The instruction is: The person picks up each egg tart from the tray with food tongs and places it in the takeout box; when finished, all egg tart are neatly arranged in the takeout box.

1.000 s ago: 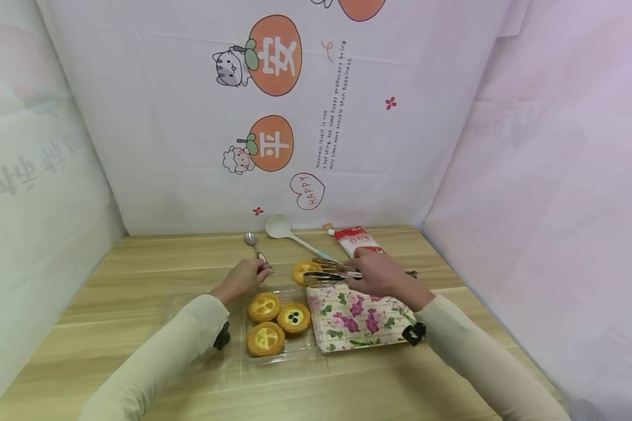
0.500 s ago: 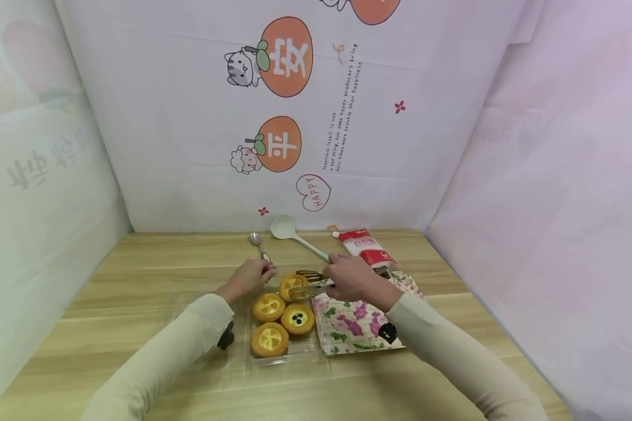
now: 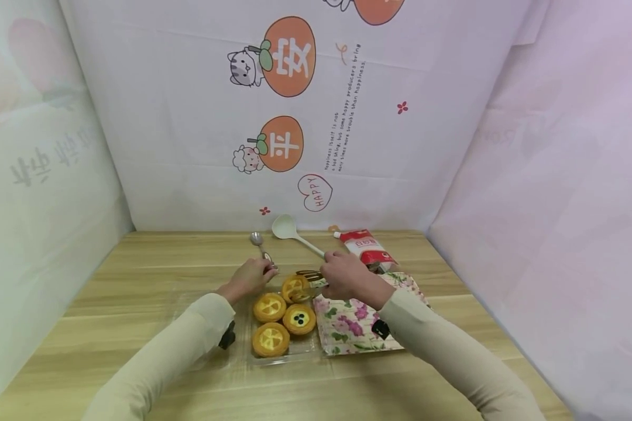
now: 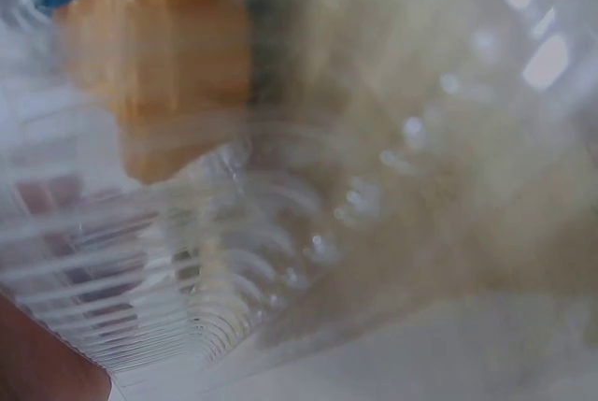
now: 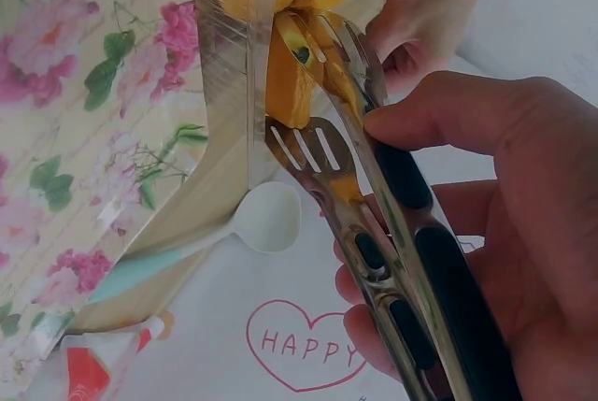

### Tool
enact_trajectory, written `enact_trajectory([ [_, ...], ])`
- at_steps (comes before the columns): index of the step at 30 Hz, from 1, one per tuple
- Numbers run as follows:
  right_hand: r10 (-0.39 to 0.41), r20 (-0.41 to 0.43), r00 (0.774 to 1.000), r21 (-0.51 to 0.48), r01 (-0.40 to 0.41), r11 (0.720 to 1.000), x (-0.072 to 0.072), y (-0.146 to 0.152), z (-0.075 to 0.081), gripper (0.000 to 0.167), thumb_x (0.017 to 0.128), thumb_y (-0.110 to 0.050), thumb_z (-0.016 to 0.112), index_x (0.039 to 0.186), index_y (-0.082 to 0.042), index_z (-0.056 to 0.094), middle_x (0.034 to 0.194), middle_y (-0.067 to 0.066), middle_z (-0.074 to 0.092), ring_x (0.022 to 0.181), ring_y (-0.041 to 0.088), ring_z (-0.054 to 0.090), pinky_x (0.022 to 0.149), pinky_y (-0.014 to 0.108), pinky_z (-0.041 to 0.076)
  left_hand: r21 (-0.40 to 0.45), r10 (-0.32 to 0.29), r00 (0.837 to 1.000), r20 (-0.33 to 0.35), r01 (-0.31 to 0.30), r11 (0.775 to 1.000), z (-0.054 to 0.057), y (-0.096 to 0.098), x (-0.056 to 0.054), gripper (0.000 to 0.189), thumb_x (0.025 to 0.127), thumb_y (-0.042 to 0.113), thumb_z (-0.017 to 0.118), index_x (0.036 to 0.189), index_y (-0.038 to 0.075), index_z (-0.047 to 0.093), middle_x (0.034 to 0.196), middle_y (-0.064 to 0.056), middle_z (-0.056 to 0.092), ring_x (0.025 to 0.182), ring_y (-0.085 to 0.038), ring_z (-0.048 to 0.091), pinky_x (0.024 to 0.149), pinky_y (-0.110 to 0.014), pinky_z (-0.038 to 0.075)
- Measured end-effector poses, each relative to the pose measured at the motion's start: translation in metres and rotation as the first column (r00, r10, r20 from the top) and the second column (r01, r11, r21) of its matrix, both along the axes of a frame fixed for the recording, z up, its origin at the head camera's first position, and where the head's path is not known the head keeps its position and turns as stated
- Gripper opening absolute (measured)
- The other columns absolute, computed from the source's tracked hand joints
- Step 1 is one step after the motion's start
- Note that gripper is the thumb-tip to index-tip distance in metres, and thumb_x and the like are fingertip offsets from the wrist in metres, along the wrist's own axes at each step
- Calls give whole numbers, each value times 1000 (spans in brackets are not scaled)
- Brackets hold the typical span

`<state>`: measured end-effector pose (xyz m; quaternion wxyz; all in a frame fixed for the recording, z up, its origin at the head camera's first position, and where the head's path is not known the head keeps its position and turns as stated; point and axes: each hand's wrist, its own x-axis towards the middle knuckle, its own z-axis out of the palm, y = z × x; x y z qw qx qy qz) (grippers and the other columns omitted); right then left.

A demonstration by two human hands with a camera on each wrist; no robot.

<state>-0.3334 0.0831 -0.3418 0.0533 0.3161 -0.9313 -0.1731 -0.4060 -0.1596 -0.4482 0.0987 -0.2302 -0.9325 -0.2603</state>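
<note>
My right hand (image 3: 343, 276) grips metal tongs (image 5: 404, 181) with dark grips; its thumb lies on the upper arm. Between the tongs' slotted ends is an egg tart (image 3: 293, 286), at the far side of a clear plastic box (image 3: 284, 361). Two cross-topped tarts (image 3: 269, 307) and one with dark berries (image 3: 299, 319) sit in the box, close against it. My left hand (image 3: 248, 279), fingers curled, holds the box's far edge, near the handle end of a small spoon (image 3: 256, 238). Blurred clear plastic ridges and an orange tart side (image 4: 177, 64) fill the left wrist view.
A floral tray (image 3: 347, 339) stands right of the box, under my right forearm. Behind lie a white ladle (image 3: 284, 227) with a pale green handle and a red-and-white pouch (image 3: 366, 248). Printed white cloth walls (image 3: 189, 146) close off the table's back and sides.
My right hand has carried the tart in the tongs left and nearer, from behind the box to beside the other tarts. The left hand has kept its place at the box.
</note>
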Motion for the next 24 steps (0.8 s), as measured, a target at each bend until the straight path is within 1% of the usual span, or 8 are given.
enact_trajectory([
  [4,-25,8,1000,29,24,999,-1,-3,0,29,86,-44,71,79,-16,68,93,7,60,85,23,57,68,39,53,4,-9,1000,-8,9,1000,0,1,0,13,95,17,65,91,5,69,78,-3,66,68,-15,59,70,-37,52],
  [7,-45,23,999,25,45,999,1,-3,3,28,86,-44,72,79,-16,67,92,7,59,85,23,57,66,39,53,7,-5,1000,-6,5,1000,0,1,0,14,95,18,66,90,6,69,77,-2,66,68,-15,58,69,-37,52],
  [11,-51,42,998,-8,51,999,2,-1,6,26,85,-42,72,83,-16,68,90,6,58,82,22,55,63,39,52,6,5,1000,1,-5,1000,-1,0,-1,14,95,18,66,88,7,69,76,-2,65,67,-14,57,68,-37,51],
  [16,-41,47,998,-55,43,998,1,3,4,22,86,-37,71,86,-16,70,88,4,57,78,19,54,61,37,50,-2,8,1000,-1,-8,1000,-3,-2,-3,14,95,18,65,87,7,68,77,-2,65,67,-14,56,67,-36,51],
  [20,-27,37,999,-42,28,999,1,0,2,26,86,-41,71,80,-16,68,83,2,58,78,19,55,68,37,51,-7,22,1000,11,-22,1000,-2,-2,-2,14,96,18,65,88,7,69,78,-2,66,68,-15,57,69,-37,52],
  [24,-40,42,998,16,40,999,0,-5,1,33,86,-48,69,72,-18,65,81,1,58,78,18,55,71,36,51,-13,30,999,25,-29,999,-1,1,0,13,96,18,64,90,8,69,80,-3,67,70,-17,59,71,-39,52],
])
